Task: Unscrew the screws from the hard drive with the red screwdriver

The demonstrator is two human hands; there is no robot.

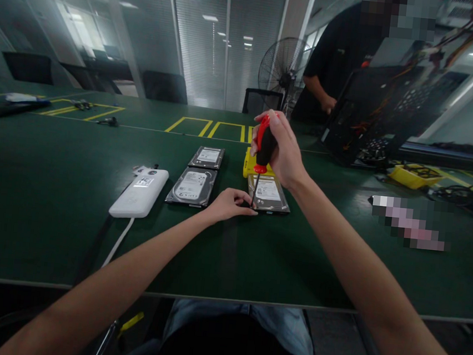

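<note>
Right fingers [282,127] hold 1 screwdriver [266,148] (near 3 hard drives [194,185]).

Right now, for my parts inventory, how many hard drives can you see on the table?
3: the right drive under the screwdriver, and, left of it, the near drive with the far drive behind that. Others could be hidden.
</note>
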